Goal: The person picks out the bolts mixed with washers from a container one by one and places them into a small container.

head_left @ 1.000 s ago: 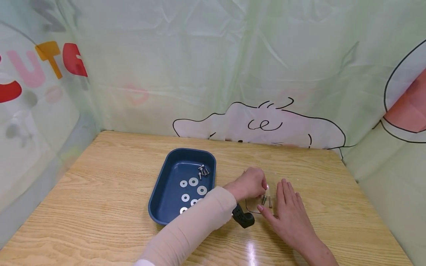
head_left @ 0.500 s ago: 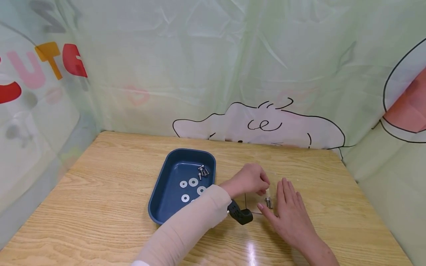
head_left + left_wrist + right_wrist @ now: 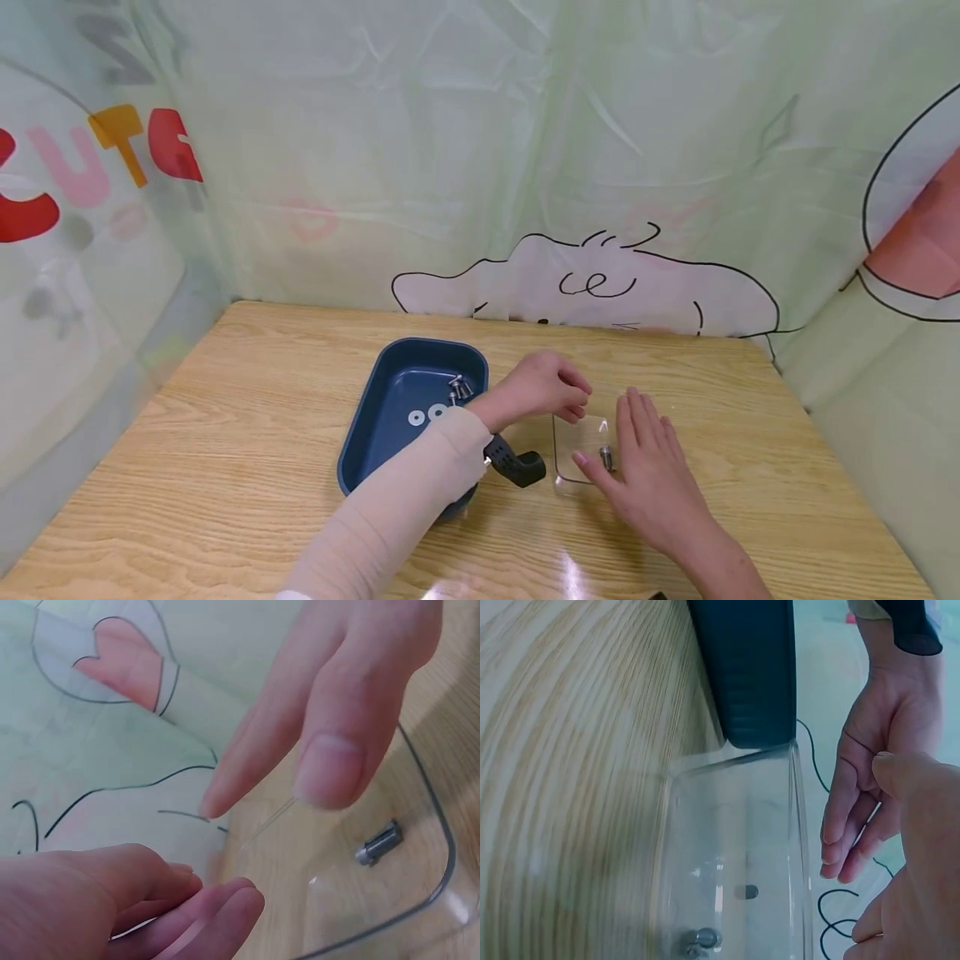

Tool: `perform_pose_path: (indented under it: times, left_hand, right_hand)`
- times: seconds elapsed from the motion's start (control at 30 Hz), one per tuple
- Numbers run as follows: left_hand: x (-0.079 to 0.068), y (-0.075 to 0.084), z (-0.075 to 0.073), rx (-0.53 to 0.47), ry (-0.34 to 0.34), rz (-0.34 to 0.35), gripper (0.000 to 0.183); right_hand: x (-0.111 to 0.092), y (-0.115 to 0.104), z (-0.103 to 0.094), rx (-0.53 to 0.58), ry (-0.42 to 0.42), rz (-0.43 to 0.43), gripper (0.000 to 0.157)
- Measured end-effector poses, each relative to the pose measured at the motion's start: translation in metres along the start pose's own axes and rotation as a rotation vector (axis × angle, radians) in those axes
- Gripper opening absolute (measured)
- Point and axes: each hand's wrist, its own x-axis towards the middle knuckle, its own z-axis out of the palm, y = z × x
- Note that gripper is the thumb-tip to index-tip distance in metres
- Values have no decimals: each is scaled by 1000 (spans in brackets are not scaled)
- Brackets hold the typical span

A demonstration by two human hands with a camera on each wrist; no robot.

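Note:
My left hand (image 3: pixel 543 385) hangs over the left rear corner of a clear plastic box (image 3: pixel 579 454), its fingers loosely bent and no object visible between them. In the left wrist view its fingertips (image 3: pixel 244 907) sit near the thumb. Metal screws (image 3: pixel 380 841) lie close together inside the box, towards its right side. My right hand (image 3: pixel 652 467) rests along that side with straight fingers, the thumb reaching over the box's front right corner. The right wrist view shows the screws (image 3: pixel 705 939) on the box's floor and the left hand (image 3: pixel 881 757) beyond, fingers slack.
Left of the box stands a deep blue tray (image 3: pixel 408 382), partly hidden by the left forearm. In it lie flat washers (image 3: pixel 416 418) and a small heap of screws (image 3: pixel 459 388). A black wrist camera (image 3: pixel 521 467) sticks out from the left wrist. A printed curtain (image 3: pixel 450 167) encloses the wooden table.
My left hand has drawn up and left out of the clear box, its fingers loosening. The screws in the box now lie closer together. My right hand has barely moved.

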Motion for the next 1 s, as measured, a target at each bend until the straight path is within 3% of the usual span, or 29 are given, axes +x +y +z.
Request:
perform_pose_path:
  times: [0.47, 0.77, 1.0]
  left_hand:
    - [-8, -19, -37, -150, 7, -15, 24]
    - [-13, -28, -54, -189, 71, -44, 26]
    - [-21, -38, -70, -173, 91, -26, 28]
  right_hand:
    - [10, -22, -3, 17, -23, -42, 100]
    - [15, -37, 1, -6, -11, -75, 99]
    - [18, -46, 9, -18, -12, -101, 100]
